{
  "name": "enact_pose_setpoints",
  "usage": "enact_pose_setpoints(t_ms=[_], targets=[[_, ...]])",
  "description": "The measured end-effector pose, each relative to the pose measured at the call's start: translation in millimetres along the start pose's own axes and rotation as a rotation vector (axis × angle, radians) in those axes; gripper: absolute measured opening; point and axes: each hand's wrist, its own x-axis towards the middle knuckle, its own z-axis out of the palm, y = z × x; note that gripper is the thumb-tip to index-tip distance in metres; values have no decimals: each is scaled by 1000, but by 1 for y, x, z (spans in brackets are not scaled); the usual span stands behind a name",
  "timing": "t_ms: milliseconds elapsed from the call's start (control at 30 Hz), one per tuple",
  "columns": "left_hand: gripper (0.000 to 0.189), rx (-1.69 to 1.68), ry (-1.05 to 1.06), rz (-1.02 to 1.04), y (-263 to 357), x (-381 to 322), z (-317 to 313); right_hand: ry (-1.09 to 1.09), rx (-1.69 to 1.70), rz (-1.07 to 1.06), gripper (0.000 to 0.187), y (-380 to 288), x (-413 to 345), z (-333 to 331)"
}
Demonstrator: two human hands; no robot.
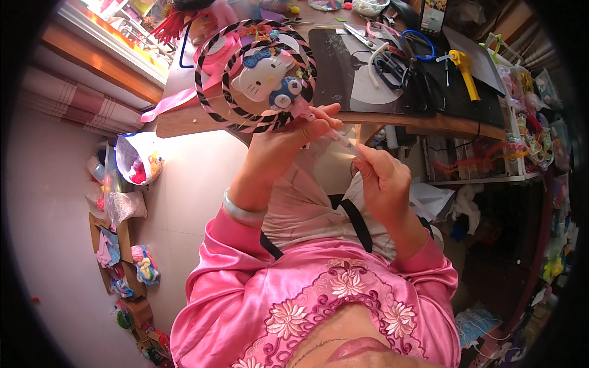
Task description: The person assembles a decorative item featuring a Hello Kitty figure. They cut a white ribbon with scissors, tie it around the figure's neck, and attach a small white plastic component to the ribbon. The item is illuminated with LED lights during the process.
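A round wand ornament has striped pink-and-black hoops (201, 87) around a white Hello Kitty figure (263, 79) with a blue bow. Just below the figure, my left hand (294, 138) grips the upper end of the ornament's pale stick (343, 139). Around that end is a bit of pink ribbon or film. The fingers of my right hand (382, 177) pinch the stick's lower end, down and to the right of my left hand. Both hands hold the piece above my lap, at the table's front edge.
On the wooden table (179, 126) lies a dark mat (333, 92) with scissors (359, 37), pink-handled pliers (384, 28) and a yellow glue-gun-like tool (465, 73). Pink ribbon (172, 103) trails over the left edge. A white bag (138, 158) stands on the floor at left.
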Motion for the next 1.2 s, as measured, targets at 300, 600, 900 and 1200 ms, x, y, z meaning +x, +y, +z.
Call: enact_pose_setpoints(t_ms=[300,600,900,1200], targets=[[10,-9,-174,38,8,-4,-9,-568,1267,930,12,5,21,-21],[8,-97,0,25,-10,-1,-11,-2,28,-5,14,-4,8,19],[25,-107,-16,81,5,13,0,-56,432,445,18,-3,2,11],[25,885,328,265,17,-59,-21,20,-31,66,18,1,4,-15]])
